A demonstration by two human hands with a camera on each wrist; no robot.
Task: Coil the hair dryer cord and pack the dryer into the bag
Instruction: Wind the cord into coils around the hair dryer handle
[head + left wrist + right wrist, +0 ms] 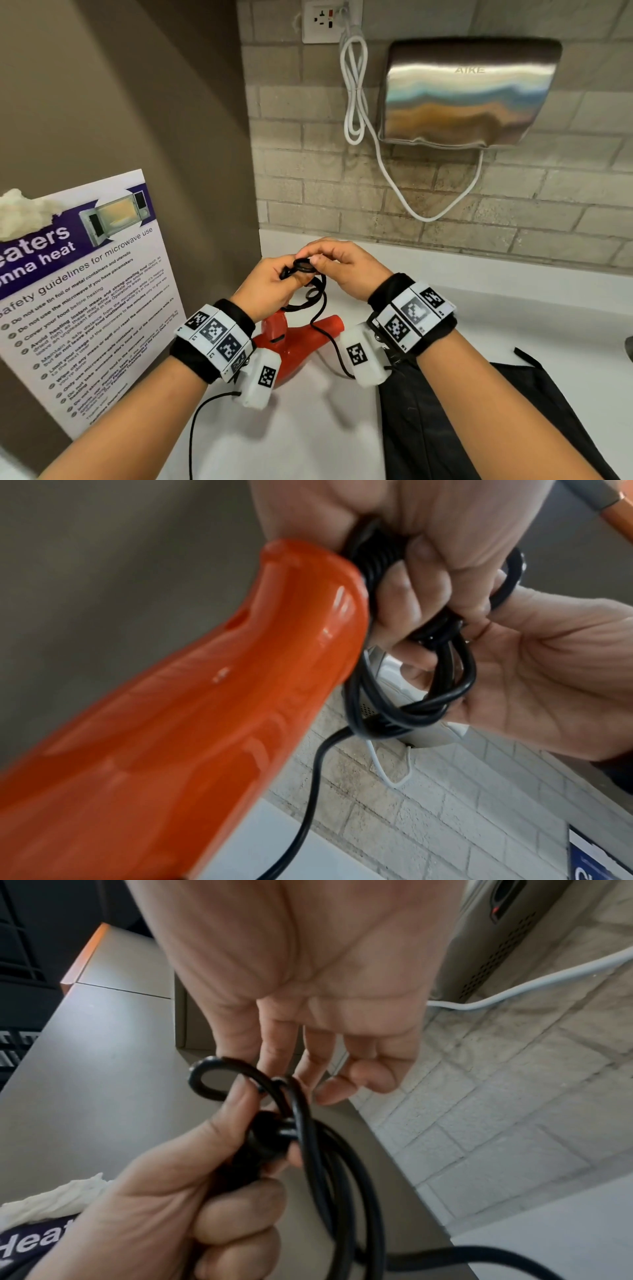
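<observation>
A red hair dryer lies on the white counter below my hands; it fills the left of the left wrist view. Its black cord is gathered in several loops. My left hand grips the bundle, fingers curled round it. My right hand pinches a small top loop of the cord just beside the left thumb. A loose stretch of cord hangs down to the counter. The black bag lies flat at the right, partly under my right forearm.
A steel hand dryer hangs on the tiled wall, its white cable looping from the outlet. A microwave safety poster leans against the brown side wall on the left. A thin black wire trails off the counter's front.
</observation>
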